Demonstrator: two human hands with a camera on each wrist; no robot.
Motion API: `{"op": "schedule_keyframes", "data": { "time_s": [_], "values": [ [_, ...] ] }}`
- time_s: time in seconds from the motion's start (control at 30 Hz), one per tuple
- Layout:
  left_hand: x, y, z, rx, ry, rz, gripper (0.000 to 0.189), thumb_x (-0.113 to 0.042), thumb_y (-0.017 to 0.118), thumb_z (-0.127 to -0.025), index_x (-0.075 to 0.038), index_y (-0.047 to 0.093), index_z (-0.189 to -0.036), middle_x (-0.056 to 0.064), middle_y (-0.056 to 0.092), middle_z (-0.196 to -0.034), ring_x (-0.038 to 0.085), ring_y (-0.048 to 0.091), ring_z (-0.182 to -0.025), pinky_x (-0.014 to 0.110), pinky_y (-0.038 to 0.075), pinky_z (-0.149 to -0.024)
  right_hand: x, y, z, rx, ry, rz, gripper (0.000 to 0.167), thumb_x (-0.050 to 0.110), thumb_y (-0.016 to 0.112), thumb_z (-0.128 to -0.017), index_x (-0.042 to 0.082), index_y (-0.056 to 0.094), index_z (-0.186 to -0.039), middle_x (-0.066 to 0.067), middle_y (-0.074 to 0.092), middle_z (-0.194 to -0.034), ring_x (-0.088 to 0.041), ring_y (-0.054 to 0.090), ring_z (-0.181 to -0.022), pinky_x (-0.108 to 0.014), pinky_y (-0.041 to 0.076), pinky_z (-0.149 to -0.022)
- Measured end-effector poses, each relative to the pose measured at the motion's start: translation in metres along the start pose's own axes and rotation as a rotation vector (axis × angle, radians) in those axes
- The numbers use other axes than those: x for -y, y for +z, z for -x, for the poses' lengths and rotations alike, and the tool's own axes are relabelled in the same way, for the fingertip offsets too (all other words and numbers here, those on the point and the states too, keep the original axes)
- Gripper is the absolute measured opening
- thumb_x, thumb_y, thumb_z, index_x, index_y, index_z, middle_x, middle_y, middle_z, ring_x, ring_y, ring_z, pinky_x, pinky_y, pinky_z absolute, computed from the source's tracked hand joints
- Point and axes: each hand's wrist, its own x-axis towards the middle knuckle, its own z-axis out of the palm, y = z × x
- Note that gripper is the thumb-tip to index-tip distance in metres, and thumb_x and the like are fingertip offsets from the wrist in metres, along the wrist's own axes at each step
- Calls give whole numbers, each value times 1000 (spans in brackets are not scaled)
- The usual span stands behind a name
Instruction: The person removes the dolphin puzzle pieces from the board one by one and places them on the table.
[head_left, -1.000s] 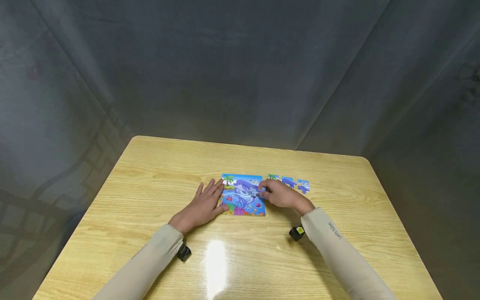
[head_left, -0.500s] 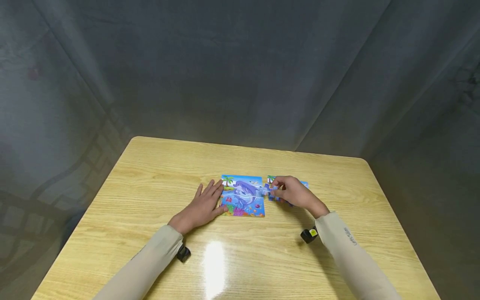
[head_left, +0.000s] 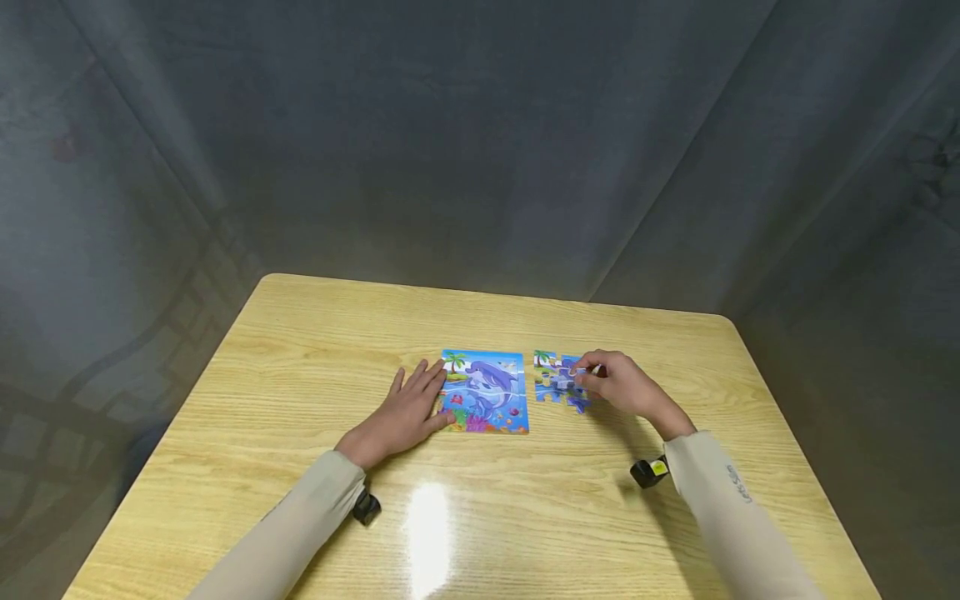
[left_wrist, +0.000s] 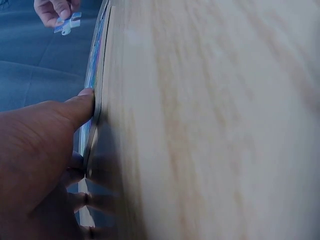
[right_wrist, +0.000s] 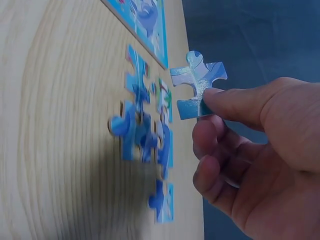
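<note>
A dolphin picture board [head_left: 487,392] lies flat on the table, with my left hand [head_left: 401,421] resting at its left edge, fingers straight and spread. In the left wrist view, the thumb [left_wrist: 82,102] touches the board's side. My right hand [head_left: 626,385] pinches a blue and white jigsaw piece [right_wrist: 199,82] between thumb and fingers, raised above the table. Below it are several laid-out jigsaw pieces [right_wrist: 131,132] with a palm tree and dolphin parts. A piece [right_wrist: 165,202] lies apart from these in the right wrist view; the right hand mostly hides it in the head view.
The wooden table [head_left: 330,333] has rounded far corners, and dark grey curtains [head_left: 450,150] hang behind it and at both sides. A bright light reflection lies on the near tabletop. Each wrist carries a small black camera [head_left: 648,472].
My right hand has moved right, from over the picture board to over the laid-out pieces, carrying the jigsaw piece. My left hand has stayed at the board's left edge.
</note>
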Motion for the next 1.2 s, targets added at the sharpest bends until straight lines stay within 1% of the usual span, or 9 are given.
{"op": "schedule_keyframes", "data": {
  "time_s": [0.1,0.27,0.33,0.43,0.57,0.63,0.87,1.03,1.2],
  "values": [
    [-1,-1,1,0,2,2,83,-49,54,-110,0,23,-169,17,16,-180,42,9,-168,72,5,-132,-5,-6,5,-14,25,2,19,10,59,-109,-1,72,-118,-24,67,-99,-22,56,-68,-27,45,-60],
    [-2,-2,1,3,4,1,82,-48,54,-110,0,22,-169,17,15,-180,43,9,-168,72,5,-132,-12,-15,14,-22,58,-8,22,8,55,-111,-4,69,-124,-22,65,-92,-13,47,-63,-27,40,-57],
    [-2,-2,1,0,6,5,82,-48,54,-110,0,23,-169,17,15,-180,43,9,-168,72,5,-132,-15,-18,18,-24,67,-10,22,8,56,-110,-4,70,-124,-21,65,-94,-14,48,-63,-27,41,-58],
    [-1,-2,2,-2,7,8,81,-47,54,-111,0,23,-169,18,15,-180,44,9,-168,73,4,-132,-19,-20,22,-33,74,-11,21,7,57,-110,-3,71,-122,-21,67,-105,-21,55,-67,-27,44,-59],
    [-1,-2,2,-1,5,11,82,-47,54,-111,1,23,-169,17,15,-180,44,9,-168,72,4,-132,-24,-20,26,-45,79,-22,18,6,59,-109,-3,70,-118,-19,67,-105,-28,60,-70,-30,50,-60],
    [-1,-2,2,-1,7,15,82,-47,54,-110,2,23,-169,18,15,-180,44,9,-168,73,4,-132,-26,-21,28,-50,81,-28,16,5,59,-108,-4,69,-117,-19,67,-103,-28,60,-70,-32,53,-61],
    [-2,-2,1,9,4,13,82,-48,53,-111,-1,21,-170,17,13,-181,43,7,-168,72,3,-132,-36,-21,34,-67,92,-54,14,2,60,-107,-7,66,-116,-20,65,-102,-24,59,-70,-31,53,-61],
    [-3,-3,1,11,5,9,83,-49,53,-111,-1,21,-170,16,13,-181,42,7,-168,72,3,-132,-42,-21,37,-65,111,-63,15,2,59,-107,-8,65,-116,-19,64,-101,-22,60,-71,-34,55,-62],
    [-3,-3,1,13,2,15,83,-49,53,-111,0,22,-169,16,12,-181,42,6,-169,72,3,-132,-48,-19,38,-54,120,-59,16,2,58,-107,-9,64,-117,-19,64,-100,-19,60,-72,-32,55,-61]
  ]
}}
